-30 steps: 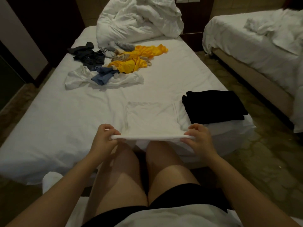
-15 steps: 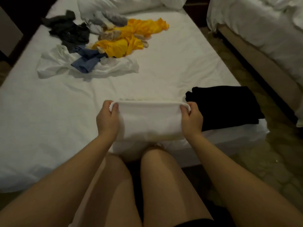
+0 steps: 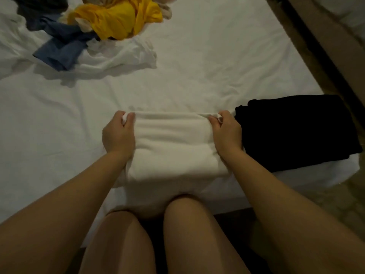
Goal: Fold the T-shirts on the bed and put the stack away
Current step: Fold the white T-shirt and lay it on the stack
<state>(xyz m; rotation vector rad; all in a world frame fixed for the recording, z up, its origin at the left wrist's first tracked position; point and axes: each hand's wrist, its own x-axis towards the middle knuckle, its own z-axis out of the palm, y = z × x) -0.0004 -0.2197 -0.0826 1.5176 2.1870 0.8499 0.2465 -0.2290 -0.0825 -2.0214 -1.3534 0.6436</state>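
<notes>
A folded white T-shirt (image 3: 173, 147) lies at the near edge of the bed (image 3: 207, 76), above the person's knees. The left hand (image 3: 118, 135) pinches its far left corner; the right hand (image 3: 226, 133) pinches its far right corner. Just right lies a folded black shirt (image 3: 296, 131). Farther back, unfolded yellow (image 3: 118, 16), blue (image 3: 61, 50) and white (image 3: 122, 56) garments form a pile.

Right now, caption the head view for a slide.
Left hand and right hand pinch the far corners of the white T-shirt, beside the black stack.
</notes>
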